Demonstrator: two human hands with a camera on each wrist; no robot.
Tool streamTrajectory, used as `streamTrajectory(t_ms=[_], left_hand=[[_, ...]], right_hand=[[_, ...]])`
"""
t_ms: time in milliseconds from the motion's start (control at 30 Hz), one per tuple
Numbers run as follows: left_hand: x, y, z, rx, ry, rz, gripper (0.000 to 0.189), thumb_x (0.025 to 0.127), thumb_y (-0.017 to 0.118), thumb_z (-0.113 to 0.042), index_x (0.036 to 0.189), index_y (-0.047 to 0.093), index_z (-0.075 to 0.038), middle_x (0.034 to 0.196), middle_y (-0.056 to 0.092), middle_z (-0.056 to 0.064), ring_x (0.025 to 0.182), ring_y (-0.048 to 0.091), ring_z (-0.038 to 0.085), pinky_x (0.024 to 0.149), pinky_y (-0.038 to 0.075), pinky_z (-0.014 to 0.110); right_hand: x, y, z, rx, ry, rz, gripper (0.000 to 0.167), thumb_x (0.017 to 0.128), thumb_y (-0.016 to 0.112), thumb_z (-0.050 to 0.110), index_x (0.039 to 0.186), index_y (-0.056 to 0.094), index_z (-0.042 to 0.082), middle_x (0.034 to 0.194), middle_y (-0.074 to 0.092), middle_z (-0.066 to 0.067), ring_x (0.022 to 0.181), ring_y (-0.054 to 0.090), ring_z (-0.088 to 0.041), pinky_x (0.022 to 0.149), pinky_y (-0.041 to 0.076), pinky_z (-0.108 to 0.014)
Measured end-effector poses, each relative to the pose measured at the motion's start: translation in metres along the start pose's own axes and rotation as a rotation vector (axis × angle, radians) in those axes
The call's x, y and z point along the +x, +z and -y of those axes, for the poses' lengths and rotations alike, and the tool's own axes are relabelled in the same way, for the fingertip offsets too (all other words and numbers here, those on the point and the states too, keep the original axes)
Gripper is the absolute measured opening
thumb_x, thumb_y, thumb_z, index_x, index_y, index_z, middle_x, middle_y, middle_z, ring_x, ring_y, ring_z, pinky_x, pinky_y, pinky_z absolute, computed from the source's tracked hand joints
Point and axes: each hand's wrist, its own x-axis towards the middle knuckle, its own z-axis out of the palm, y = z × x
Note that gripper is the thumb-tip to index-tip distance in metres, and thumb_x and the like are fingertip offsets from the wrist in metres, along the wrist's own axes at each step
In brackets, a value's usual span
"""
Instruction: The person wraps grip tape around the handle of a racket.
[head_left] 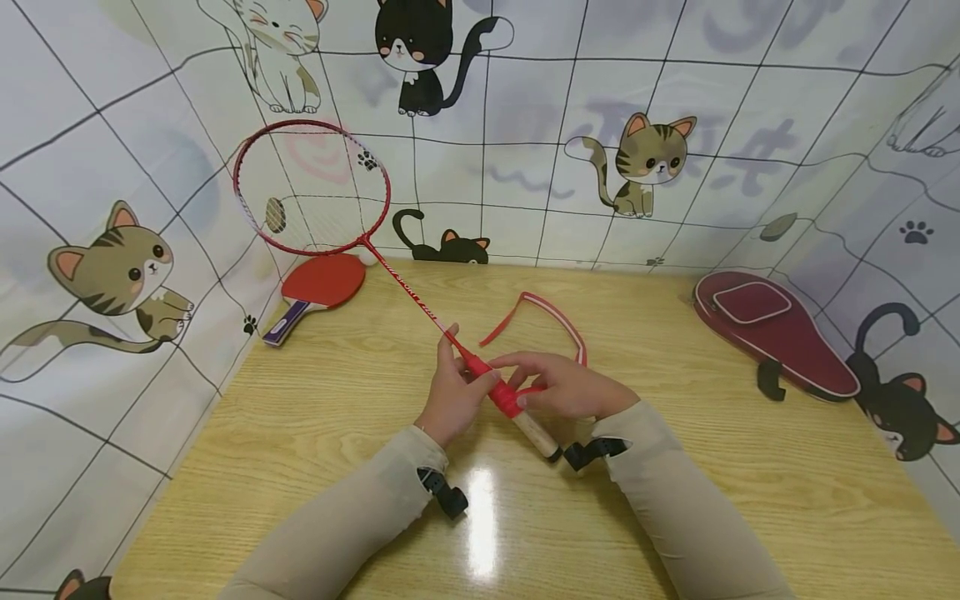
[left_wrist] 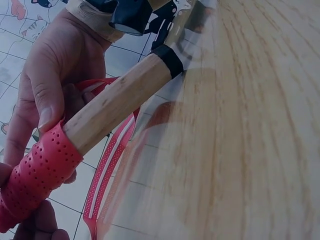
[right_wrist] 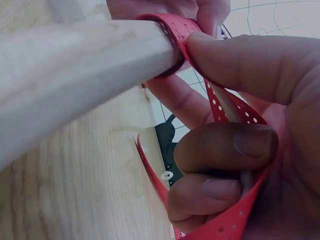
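A red badminton racket [head_left: 408,287] is held at a slant, its strung head up at the left. My left hand [head_left: 453,396] grips the handle where it is wrapped in red perforated grip tape [left_wrist: 42,172]. Below the wrap, the bare wooden handle [left_wrist: 120,100] ends in a black band [left_wrist: 169,61]. My right hand [head_left: 573,385] pinches the tape at the wrap's lower edge; in the right wrist view its thumb [right_wrist: 240,62] presses the tape and its fingers curl round the strip. The loose tape [head_left: 558,315] trails behind that hand in a curve, showing a white stripe.
A red table tennis bat [head_left: 324,282] lies at the back left, with a white ball [head_left: 367,257] beside it, partly hidden. At the right of the wooden table [head_left: 675,508] lies a dark red racket case [head_left: 776,329] with a black strap. Cat-patterned cloth [head_left: 517,167] hangs behind.
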Motion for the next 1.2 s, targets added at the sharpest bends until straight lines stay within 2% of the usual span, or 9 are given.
streamTrajectory(t_ms=[167,267,433,567,700,800,1000,1200], left_hand=[[0.0019,0.0,0.0022,-0.026,0.008,0.002,0.09,0.096,0.068,-0.006,0.165,0.013,-0.026,0.117,0.067,0.021,0.099,0.07,0.027,0.083,0.056,0.033],[0.002,-0.0001,0.0024,-0.045,0.013,0.01,0.09,0.096,0.066,-0.002,0.165,0.012,-0.025,0.12,0.067,0.021,0.102,0.07,0.029,0.084,0.056,0.032],[0.0005,-0.0009,0.001,-0.05,0.01,0.012,0.091,0.096,0.067,-0.004,0.166,0.011,-0.025,0.123,0.067,0.02,0.103,0.07,0.028,0.084,0.056,0.032],[0.0001,-0.0007,0.0004,-0.02,0.019,0.005,0.095,0.096,0.073,-0.011,0.166,0.01,-0.026,0.119,0.069,0.019,0.099,0.072,0.027,0.082,0.056,0.032],[0.0006,-0.0003,0.0012,0.027,0.023,-0.005,0.1,0.094,0.08,-0.018,0.166,0.01,-0.027,0.115,0.07,0.016,0.095,0.072,0.025,0.079,0.056,0.033],[0.0011,-0.0007,0.0023,0.042,0.023,-0.002,0.1,0.095,0.079,-0.019,0.166,0.009,-0.026,0.115,0.07,0.015,0.095,0.072,0.024,0.078,0.056,0.033],[0.0025,-0.0007,0.0031,0.021,0.029,0.02,0.098,0.097,0.075,-0.014,0.166,0.006,-0.026,0.118,0.069,0.017,0.101,0.072,0.026,0.084,0.058,0.033],[0.0039,-0.0007,0.0036,-0.031,0.022,0.026,0.097,0.096,0.071,-0.007,0.166,0.006,-0.028,0.121,0.068,0.017,0.108,0.072,0.027,0.089,0.058,0.033]], right_hand=[[-0.0008,-0.0016,0.0002,0.027,-0.011,0.024,0.065,0.101,0.066,0.003,0.159,0.047,0.026,0.123,0.074,-0.002,0.11,0.07,-0.022,0.083,0.055,-0.037],[-0.0004,-0.0006,0.0015,0.028,-0.015,0.029,0.066,0.101,0.067,0.004,0.159,0.047,0.029,0.122,0.074,-0.001,0.111,0.07,-0.02,0.087,0.055,-0.037],[0.0009,0.0019,0.0006,0.002,-0.015,-0.001,0.067,0.099,0.071,0.009,0.157,0.049,0.036,0.117,0.072,0.001,0.101,0.07,-0.022,0.087,0.055,-0.042],[0.0016,0.0028,-0.0004,0.007,-0.023,-0.018,0.067,0.099,0.073,0.011,0.155,0.049,0.037,0.115,0.071,0.0,0.096,0.07,-0.023,0.085,0.056,-0.042],[0.0018,0.0028,-0.0009,0.004,-0.035,-0.025,0.066,0.098,0.074,0.012,0.154,0.05,0.036,0.114,0.07,0.0,0.097,0.07,-0.022,0.085,0.058,-0.041],[0.0024,0.003,-0.0007,0.0,-0.04,-0.028,0.064,0.098,0.074,0.013,0.153,0.052,0.034,0.112,0.07,0.001,0.099,0.069,-0.023,0.086,0.058,-0.041],[0.0019,0.0026,-0.0005,0.008,-0.044,-0.031,0.062,0.098,0.076,0.015,0.153,0.054,0.031,0.109,0.071,0.002,0.103,0.068,-0.027,0.089,0.057,-0.043],[0.0024,0.0013,-0.0023,0.013,-0.05,-0.026,0.061,0.098,0.075,0.012,0.154,0.054,0.028,0.111,0.071,0.001,0.103,0.067,-0.03,0.086,0.057,-0.037]])
